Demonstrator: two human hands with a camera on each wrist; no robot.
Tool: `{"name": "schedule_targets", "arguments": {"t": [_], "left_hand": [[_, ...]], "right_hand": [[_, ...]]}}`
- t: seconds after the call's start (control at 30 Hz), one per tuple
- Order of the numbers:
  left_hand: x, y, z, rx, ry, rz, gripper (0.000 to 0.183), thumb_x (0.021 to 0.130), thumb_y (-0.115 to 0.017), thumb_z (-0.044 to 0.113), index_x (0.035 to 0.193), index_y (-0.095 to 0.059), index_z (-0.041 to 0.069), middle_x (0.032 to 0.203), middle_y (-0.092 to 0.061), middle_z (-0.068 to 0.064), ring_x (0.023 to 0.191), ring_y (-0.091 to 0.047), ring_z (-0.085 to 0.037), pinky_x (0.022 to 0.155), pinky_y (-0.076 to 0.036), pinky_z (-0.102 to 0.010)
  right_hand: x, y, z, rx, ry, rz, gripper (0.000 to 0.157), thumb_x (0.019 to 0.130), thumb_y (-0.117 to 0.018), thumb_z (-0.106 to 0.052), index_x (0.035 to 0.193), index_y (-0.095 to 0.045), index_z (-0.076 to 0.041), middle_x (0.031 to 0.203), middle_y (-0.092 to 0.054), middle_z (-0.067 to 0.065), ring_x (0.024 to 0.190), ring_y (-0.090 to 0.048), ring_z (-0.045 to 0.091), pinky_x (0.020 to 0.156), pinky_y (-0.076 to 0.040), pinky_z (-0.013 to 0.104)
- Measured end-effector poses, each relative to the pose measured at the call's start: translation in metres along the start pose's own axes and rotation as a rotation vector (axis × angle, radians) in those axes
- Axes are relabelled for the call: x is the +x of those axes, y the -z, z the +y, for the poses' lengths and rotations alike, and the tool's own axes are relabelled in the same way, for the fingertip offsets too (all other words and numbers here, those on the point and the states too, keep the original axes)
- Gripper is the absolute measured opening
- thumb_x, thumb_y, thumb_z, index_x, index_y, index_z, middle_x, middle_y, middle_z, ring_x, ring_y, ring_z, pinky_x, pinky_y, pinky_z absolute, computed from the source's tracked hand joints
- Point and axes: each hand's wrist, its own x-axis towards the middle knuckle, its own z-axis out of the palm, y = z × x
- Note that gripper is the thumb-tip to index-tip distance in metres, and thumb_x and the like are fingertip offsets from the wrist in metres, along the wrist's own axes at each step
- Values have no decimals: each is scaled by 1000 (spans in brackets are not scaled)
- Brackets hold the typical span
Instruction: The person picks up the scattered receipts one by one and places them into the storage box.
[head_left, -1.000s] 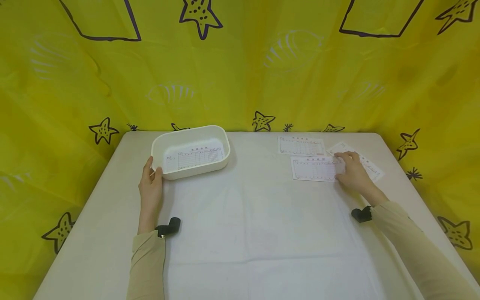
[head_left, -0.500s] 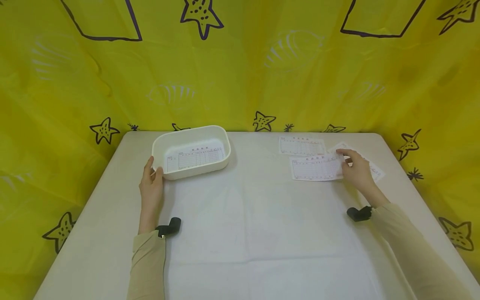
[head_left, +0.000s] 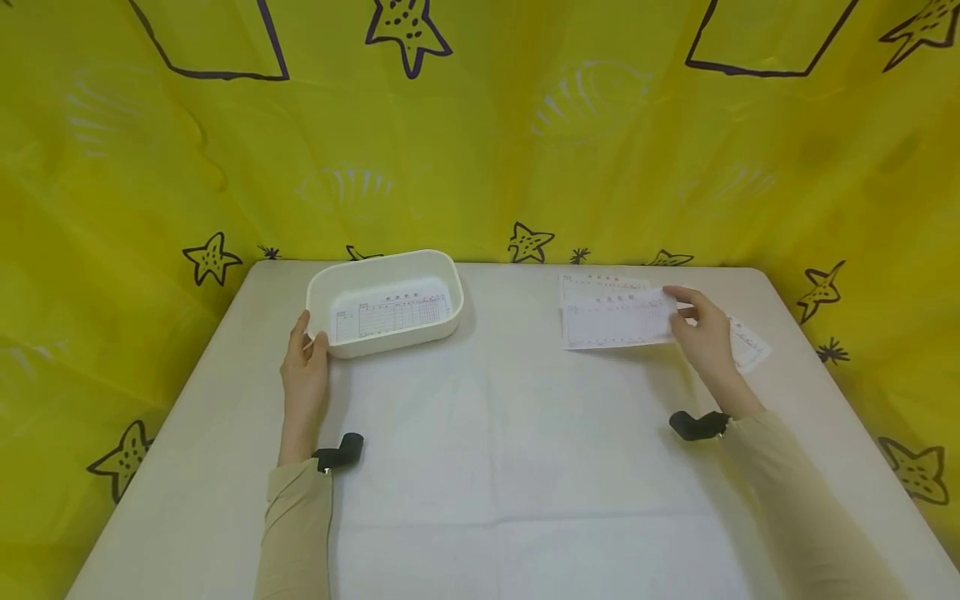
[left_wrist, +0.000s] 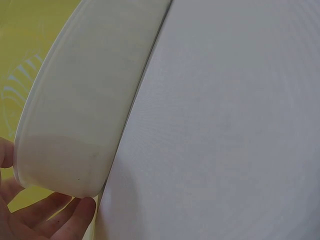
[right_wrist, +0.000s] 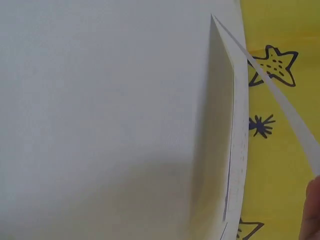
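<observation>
My left hand (head_left: 303,387) holds the near left corner of a white, rounded plastic bin (head_left: 390,343), fingers and thumb round its end wall. In the left wrist view the fingertips (left_wrist: 82,212) touch the bin's end (left_wrist: 85,115). A printed paper form (head_left: 401,312) lies flat inside. Over on the right, my right hand (head_left: 705,337) pinches another printed form (head_left: 618,321) by its right end. This form is raised off the table and slightly tilted. In the right wrist view the held form (right_wrist: 280,97) shows nearly edge-on.
Behind the held form, a similar form (head_left: 600,283) lies partly covered on the white-covered table (head_left: 487,433). Another form (head_left: 750,346) lies at an angle to the right, partly hidden by my right hand. A yellow patterned curtain (head_left: 480,125) hangs along the table's back edge.
My right hand has picked up the front form by its right end and moved it up and slightly left. My left hand has stayed at the bin.
</observation>
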Motion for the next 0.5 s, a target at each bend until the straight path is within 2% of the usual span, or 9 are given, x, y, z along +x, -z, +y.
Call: {"name": "schedule_targets", "arguments": {"t": [0.23,0.5], "left_hand": [[-1,0,2,0,3,-13,52,101,-37,44,151,-22,42,159,-25,3,143,-33,-27,117,-26,-47],[0,1,0,9,2,-10,52,101,-37,45,151,-22,42,159,-26,3,143,-34,-26,117,-27,-47]], "right_hand": [[1,-20,-16,83,-68,8,42,92,-47,-2,133,-57,-9,134,-56,16,89,-46,2,68,-37,7],[2,-50,-42,176,-66,4,42,93,-46,1,132,-57,-9,136,-56,13,96,-49,14,67,-38,8]]}}
